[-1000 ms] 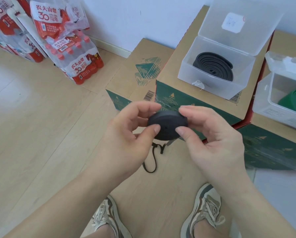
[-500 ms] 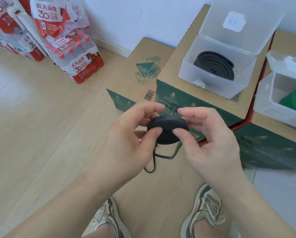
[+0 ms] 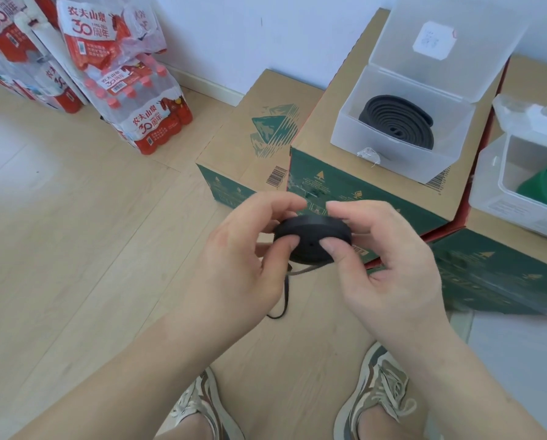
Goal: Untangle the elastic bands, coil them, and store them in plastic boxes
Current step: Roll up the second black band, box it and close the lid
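Observation:
A tightly wound black elastic band coil (image 3: 311, 238) is held in front of me, above the floor. My left hand (image 3: 243, 265) pinches its left side with thumb and fingers. My right hand (image 3: 389, 268) pinches its right side the same way. A short loose tail of the band (image 3: 284, 290) hangs below the coil in a loop. An open clear plastic box (image 3: 395, 157) on a cardboard carton holds another coiled black band (image 3: 399, 120). A second clear box (image 3: 500, 198) at the right edge holds a green band (image 3: 545, 192).
Green and brown cardboard cartons (image 3: 326, 144) stand ahead and to the right. Shrink-wrapped packs of red-capped water bottles (image 3: 135, 106) are stacked at the upper left by the white wall. Pale wood floor (image 3: 75, 233) spreads to the left. My two shoes (image 3: 376, 392) are below.
The coil has turned between my fingers and taken up more band. The hanging tail is shorter and now loops lower left of the coil.

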Tool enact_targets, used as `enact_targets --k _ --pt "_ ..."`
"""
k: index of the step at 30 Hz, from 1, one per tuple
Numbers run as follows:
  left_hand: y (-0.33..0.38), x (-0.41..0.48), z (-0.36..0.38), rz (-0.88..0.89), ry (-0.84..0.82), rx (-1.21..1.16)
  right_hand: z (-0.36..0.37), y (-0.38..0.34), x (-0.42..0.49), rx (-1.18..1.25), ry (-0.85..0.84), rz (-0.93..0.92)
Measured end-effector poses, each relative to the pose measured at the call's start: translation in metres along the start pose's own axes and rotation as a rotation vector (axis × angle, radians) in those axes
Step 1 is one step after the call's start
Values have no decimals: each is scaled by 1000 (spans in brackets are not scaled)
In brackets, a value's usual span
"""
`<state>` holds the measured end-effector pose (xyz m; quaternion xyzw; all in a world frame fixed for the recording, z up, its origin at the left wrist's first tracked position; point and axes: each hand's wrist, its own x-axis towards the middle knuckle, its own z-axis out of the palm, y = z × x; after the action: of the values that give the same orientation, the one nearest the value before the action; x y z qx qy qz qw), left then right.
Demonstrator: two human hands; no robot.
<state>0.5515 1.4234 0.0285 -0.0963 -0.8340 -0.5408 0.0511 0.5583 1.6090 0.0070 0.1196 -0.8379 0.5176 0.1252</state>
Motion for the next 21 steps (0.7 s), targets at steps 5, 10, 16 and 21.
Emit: enact_targets --k 5,10,16,21 --pt "-5 2 0 -116 36 -197 1 -5 0 106 37 112" --pt "-5 0 -1 115 -49 156 -2 1 3 -59 -1 36" --pt "-3 -1 1 52 -18 7 2 -5 1 121 16 144" --pt "2 3 1 -119 69 -310 2 -6 2 189 73 179"
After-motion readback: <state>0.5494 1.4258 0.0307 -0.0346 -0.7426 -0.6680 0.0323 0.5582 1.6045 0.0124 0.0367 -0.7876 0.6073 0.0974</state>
